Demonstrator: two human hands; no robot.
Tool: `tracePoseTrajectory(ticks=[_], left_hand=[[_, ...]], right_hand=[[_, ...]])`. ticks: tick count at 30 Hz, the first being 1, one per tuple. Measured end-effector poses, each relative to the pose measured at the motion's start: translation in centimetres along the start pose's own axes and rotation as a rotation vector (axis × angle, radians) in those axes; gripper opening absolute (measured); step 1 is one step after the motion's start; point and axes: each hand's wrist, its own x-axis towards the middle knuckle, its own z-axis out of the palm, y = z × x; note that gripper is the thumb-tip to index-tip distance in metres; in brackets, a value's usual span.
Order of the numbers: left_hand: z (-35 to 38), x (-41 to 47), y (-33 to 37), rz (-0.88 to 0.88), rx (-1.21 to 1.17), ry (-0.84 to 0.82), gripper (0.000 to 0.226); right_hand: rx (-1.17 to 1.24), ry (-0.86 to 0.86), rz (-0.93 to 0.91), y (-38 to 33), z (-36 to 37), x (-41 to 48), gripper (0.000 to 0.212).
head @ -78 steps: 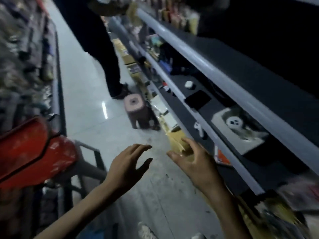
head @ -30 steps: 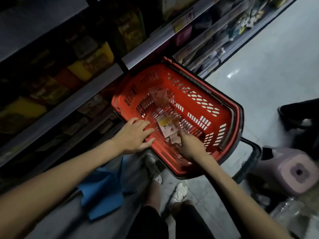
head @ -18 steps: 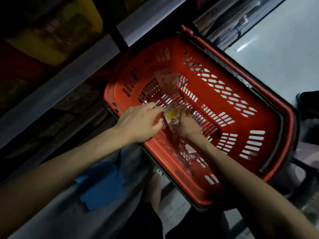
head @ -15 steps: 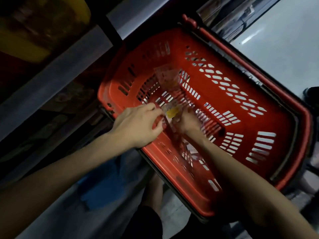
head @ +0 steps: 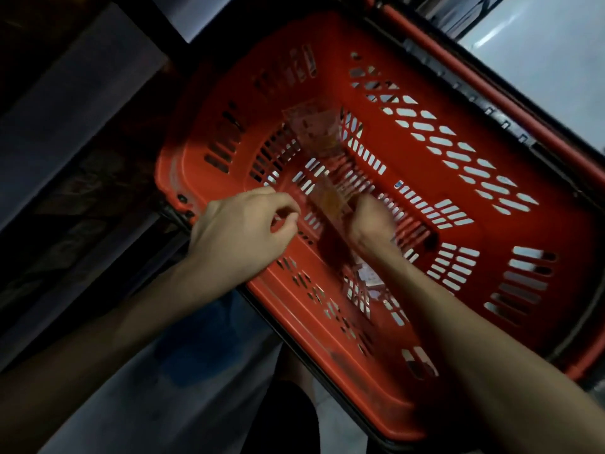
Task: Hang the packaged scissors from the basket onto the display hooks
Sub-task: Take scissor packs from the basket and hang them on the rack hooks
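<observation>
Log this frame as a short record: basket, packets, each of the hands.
basket: red slotted plastic shopping basket
held packet: flat yellow-carded packet, inside basket, blurred
right hand: inside basket, fingers curled on that packet
left hand: over near rim, fingers loosely curled, nothing visible in it
other packet: clear flat packet leaning in far corner
display hooks: not in view

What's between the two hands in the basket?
Head view: a blurred yellow-marked package, seemingly held by the right hand; bare floor of the basket separates it from the left hand.
</observation>
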Motion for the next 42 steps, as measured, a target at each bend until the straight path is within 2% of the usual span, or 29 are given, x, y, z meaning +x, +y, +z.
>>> tracePoseTrajectory(ticks=[3,5,7,9,11,15,17,19,20,23,25,29,33,35,37,42], left_hand=[[0.1,0.7,-0.3,-0.064,-0.283,0.107,0.016],[-0.2,1.2,-0.3,-0.112,-0.487,0.228,0.016],[-0.7,1.5,-0.2,-0.177,-0.599,0.262,0.019],[-1.4,1.8,-0.2,-0.215,-0.724,0.162,0.029],[-2.3,2.2,-0.7,-0.218,-0.896,-0.034,0.038],[-4.6,1.5,-1.1,-0.136,-1.041,-0.45,0.039],[-5.0,1.1,-1.2,-0.185,-1.083,-0.48,0.034],[-4.8,1.0,-1.7,-0.27,-1.096,-0.351,0.03],[-4.7,1.0,-2.0,-0.268,-1.031,-0.251,0.029],[-4.6,1.1,-3.4,-0.146,-0.525,0.005,0.021],[-4.6,1.1,-3.7,-0.124,-0.339,0.098,0.016],[-3.3,1.2,-3.6,-0.192,-0.377,0.232,0.013],[-2.3,1.1,-2.7,-0.237,-0.265,0.317,0.015],[-2.0,1.0,-2.4,-0.204,-0.228,0.335,0.016],[-1.8,0.9,-2.4,-0.171,-0.204,0.359,0.015],[-1.6,1.0,-2.5,-0.132,-0.198,0.413,0.015]], right_hand=[[-0.04,0.114,-0.189,-0.6,-4.4,-2.4,0.014],[-0.04,0.21,-0.386,-1.0,-6.7,-4.0,0.01],[-0.027,0.358,-0.621,-1.1,-8.4,-5.5,0.011],[-0.016,0.517,-0.838,-1.2,-9.7,-6.6,0.017],[0.013,0.606,-0.992,-1.4,-10.6,-7.1,0.014],[0.069,0.649,-1.099,-2.5,-10.4,-7.4,0.007],[0.068,0.678,-1.059,-3.3,-9.7,-7.2,0.008],[0.076,0.678,-0.939,-3.7,-8.7,-6.6,0.008],[0.092,0.65,-0.859,-3.6,-8.1,-6.2,0.007],[0.111,0.499,-0.639,-2.8,-6.3,-4.7,0.026],[0.061,0.391,-0.605,-2.5,-5.3,-3.3,0.037],[-0.019,0.206,-0.5,-3.1,-3.5,0.6,0.065],[0.238,0.174,-0.256,-5.4,-0.4,5.1,0.072],[0.373,0.177,-0.162,-6.7,1.4,7.4,0.077],[0.407,0.196,-0.122,-7.7,3.0,9.3,0.083],[0.207,0.327,-0.094,-9.8,5.6,9.9,0.1]])
